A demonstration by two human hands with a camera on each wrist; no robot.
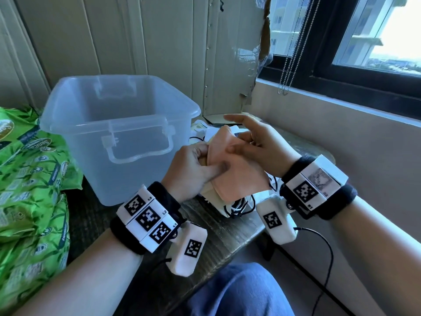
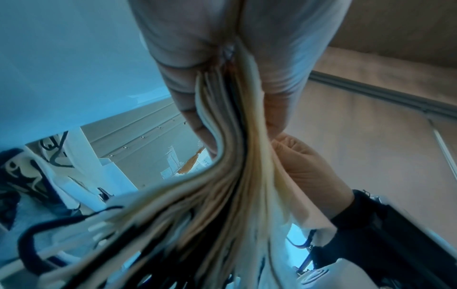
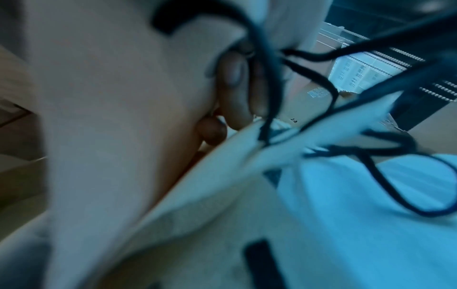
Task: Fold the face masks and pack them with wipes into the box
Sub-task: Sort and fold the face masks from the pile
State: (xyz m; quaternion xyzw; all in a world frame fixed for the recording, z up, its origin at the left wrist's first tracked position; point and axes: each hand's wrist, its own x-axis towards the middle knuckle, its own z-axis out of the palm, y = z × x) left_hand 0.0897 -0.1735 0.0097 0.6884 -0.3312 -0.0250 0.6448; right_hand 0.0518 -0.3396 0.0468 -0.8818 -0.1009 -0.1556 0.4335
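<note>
Two hands on a stack of face masks, left hand gripping it, right hand pinching the top mask

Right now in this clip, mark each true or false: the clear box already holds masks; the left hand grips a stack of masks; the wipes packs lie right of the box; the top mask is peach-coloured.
1. The clear plastic box already holds masks. False: nothing shows inside it.
2. The left hand grips a stack of masks. True.
3. The green wipes packs lie right of the box. False: they lie to its left.
4. The top mask is peach-coloured. True.
</note>
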